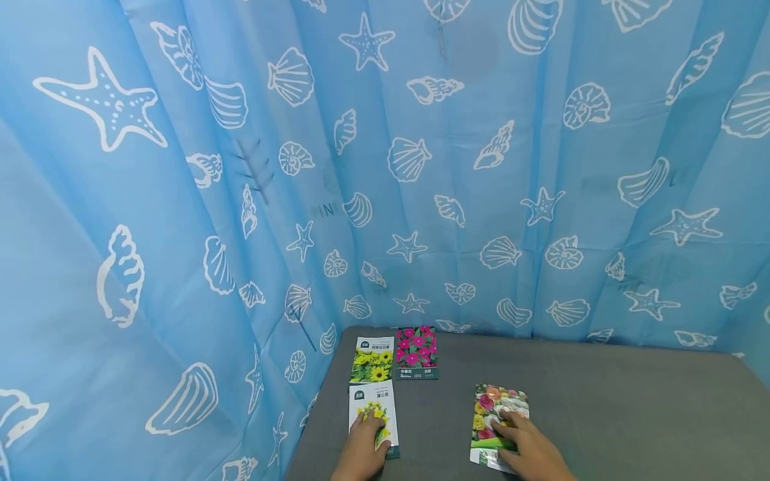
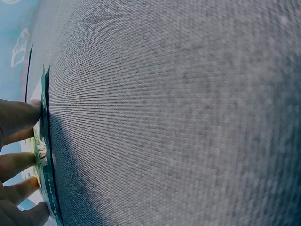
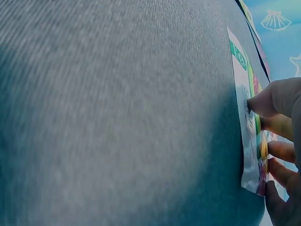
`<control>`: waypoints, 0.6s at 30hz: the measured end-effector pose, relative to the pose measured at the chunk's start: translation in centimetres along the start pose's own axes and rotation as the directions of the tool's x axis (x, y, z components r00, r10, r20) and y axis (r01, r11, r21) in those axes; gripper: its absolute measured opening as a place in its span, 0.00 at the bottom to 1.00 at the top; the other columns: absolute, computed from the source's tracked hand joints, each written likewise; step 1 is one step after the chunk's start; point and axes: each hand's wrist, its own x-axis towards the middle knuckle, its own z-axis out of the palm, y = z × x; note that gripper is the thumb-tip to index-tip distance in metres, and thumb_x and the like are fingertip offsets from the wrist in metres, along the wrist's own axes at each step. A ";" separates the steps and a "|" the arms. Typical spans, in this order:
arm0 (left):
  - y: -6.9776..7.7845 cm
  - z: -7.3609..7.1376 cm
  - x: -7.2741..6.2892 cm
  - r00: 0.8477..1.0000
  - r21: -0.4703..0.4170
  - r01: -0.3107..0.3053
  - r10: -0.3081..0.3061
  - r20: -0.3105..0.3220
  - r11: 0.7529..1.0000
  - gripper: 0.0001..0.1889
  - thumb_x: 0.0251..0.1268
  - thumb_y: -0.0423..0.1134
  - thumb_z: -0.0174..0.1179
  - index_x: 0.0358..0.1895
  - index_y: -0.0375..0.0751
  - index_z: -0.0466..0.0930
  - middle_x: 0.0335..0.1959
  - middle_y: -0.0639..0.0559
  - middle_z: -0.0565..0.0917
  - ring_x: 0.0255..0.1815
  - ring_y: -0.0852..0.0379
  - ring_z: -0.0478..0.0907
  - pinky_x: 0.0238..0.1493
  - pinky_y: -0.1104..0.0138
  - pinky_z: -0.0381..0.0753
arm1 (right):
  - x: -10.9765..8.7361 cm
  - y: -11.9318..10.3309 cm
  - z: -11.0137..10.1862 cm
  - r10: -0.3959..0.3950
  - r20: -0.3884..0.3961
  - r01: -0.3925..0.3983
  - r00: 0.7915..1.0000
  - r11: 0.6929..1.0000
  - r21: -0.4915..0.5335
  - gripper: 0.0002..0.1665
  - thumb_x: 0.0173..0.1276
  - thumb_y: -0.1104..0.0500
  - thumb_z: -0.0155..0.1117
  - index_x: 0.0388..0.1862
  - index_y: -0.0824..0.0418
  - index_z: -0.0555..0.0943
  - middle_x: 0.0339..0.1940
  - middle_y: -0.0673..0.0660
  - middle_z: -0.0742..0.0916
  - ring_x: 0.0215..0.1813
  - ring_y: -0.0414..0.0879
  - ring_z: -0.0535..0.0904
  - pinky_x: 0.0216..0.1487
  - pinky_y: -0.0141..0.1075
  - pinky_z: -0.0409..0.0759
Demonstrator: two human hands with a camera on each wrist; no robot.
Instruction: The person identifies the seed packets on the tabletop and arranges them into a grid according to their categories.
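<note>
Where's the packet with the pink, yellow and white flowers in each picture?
Head: the many-coloured packet is near the bottom, right of the middle, partly covered by the right hand.
Left wrist: not in it.
Right wrist: on the right side, touched by that hand.
Shared landmark: the blue curtain, also top left in left wrist and top right in right wrist.

The left hand (image 1: 363,449) rests on a white packet (image 1: 381,399) on the bench (image 1: 631,394); a yellow packet (image 1: 373,359) lies just beside it at twelve o'clock, a pink packet (image 1: 418,353) at one. At three o'clock, the right hand (image 1: 531,447) touches a rose packet (image 1: 484,422).
</note>
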 end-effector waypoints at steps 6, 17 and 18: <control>-0.1 0.0 0.1 1.000 -0.013 -0.005 0.005 0.018 1.000 0.18 0.66 0.35 0.73 0.56 0.32 0.84 0.65 0.28 0.82 0.76 0.20 0.66 0.76 0.28 0.63 | -0.5 0.4 -0.6 0.024 0.011 -0.024 1.000 1.000 0.002 0.34 0.64 0.51 0.78 0.68 0.58 0.84 0.73 0.65 0.79 0.74 0.71 0.73 0.64 0.69 0.77; -0.1 -0.1 0.2 1.000 0.011 -0.027 0.027 0.012 1.000 0.18 0.66 0.35 0.72 0.56 0.32 0.84 0.64 0.30 0.83 0.77 0.23 0.68 0.77 0.30 0.63 | -1.1 0.5 -1.1 0.036 0.010 -0.036 0.999 0.999 -0.012 0.33 0.63 0.51 0.79 0.66 0.59 0.85 0.72 0.66 0.80 0.72 0.72 0.74 0.61 0.67 0.80; 0.0 -0.1 0.2 1.000 0.016 -0.029 0.028 0.011 0.999 0.18 0.66 0.36 0.72 0.56 0.32 0.84 0.64 0.30 0.83 0.77 0.23 0.68 0.77 0.30 0.63 | -1.2 0.5 -1.2 0.037 0.009 -0.037 0.999 0.999 -0.010 0.32 0.63 0.51 0.79 0.66 0.60 0.86 0.71 0.66 0.80 0.72 0.73 0.74 0.61 0.67 0.80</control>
